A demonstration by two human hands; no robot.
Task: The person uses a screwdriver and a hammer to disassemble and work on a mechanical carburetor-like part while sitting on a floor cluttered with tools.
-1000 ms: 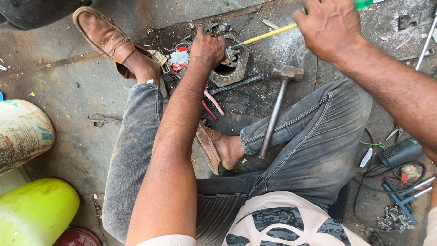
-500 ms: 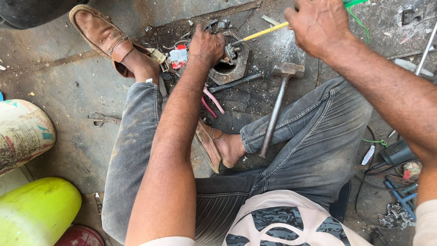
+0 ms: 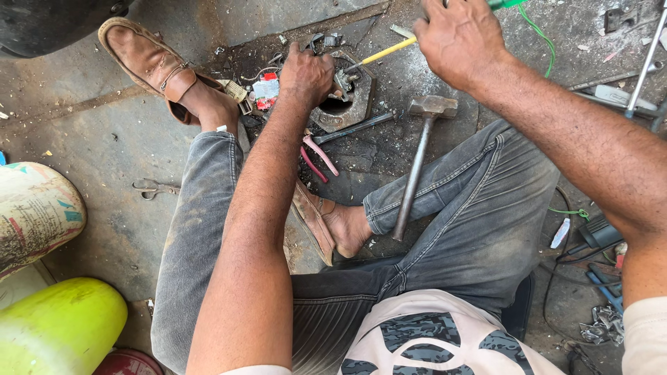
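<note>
I sit on a grimy concrete floor with my legs folded. My left hand presses down on a square metal part with a round hole, gripping its near-left edge. My right hand is closed around the green handle of a screwdriver, whose yellow shaft points left and down into the metal part. A steel hammer lies across my right shin, head away from me. Pink-handled pliers rest on the floor below the metal part.
Scissors lie on the floor to the left. A printed sack and a lime-green container stand at the lower left. Metal rods, a green wire and loose tools crowd the right side.
My right hand has shifted slightly left and up with the screwdriver, bringing its tip closer onto the metal part. My left hand stays on the part.
</note>
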